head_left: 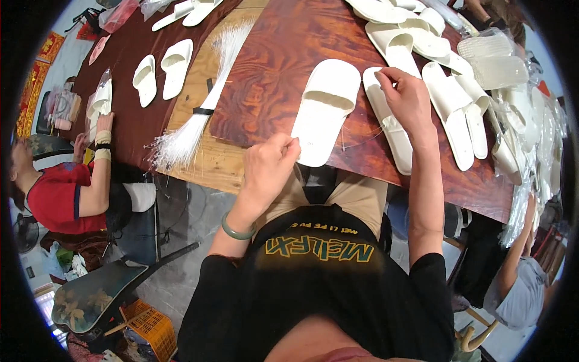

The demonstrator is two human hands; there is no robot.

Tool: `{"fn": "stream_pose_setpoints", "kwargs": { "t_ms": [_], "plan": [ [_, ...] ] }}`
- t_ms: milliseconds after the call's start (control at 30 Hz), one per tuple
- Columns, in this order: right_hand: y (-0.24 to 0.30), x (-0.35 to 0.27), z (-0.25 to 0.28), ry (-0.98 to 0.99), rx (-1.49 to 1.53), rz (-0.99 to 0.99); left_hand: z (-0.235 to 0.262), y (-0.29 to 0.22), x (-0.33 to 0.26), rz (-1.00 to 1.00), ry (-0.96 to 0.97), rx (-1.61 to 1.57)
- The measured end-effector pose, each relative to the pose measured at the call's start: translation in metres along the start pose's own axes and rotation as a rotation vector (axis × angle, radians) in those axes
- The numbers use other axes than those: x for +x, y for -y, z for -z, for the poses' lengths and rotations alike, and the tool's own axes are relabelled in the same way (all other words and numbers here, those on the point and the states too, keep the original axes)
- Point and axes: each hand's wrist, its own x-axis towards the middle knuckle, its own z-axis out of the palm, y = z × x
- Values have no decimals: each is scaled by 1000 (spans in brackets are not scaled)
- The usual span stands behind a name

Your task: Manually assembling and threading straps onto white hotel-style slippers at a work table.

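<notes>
A white open-toe slipper (326, 123) lies before me at the table's front edge, its heel toward me. My left hand (268, 172) pinches the left side of its heel between thumb and fingers. To the right lies a second white slipper (395, 142), partly covered by my right hand (411, 102). The fingers of that hand are closed at its toe and strap. A thin clear strand (363, 136) loops between the two slippers. What the right fingertips grip is partly hidden by the hand itself.
A bundle of thin white plastic strands (208, 99), bound with a black band, lies left of the slippers. More white slippers (449, 114) and plastic-wrapped ones crowd the right. Across the left table a person in red (63, 196) handles a wrapped slipper. Another person (522, 289) is at right.
</notes>
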Motion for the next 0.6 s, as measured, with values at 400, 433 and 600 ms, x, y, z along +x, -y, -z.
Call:
{"fn": "stream_pose_setpoints", "kwargs": {
  "t_ms": [400, 433, 600],
  "plan": [
    [-23, 38, -25, 206, -157, 160, -64, -24, 58, -121, -132, 210],
    [-26, 46, -30, 172, -141, 199, -66, -26, 60, -148, -169, 202],
    [-17, 72, -54, 460, -323, 76, -73, -29, 62, -84, -159, 221]
  ]
}}
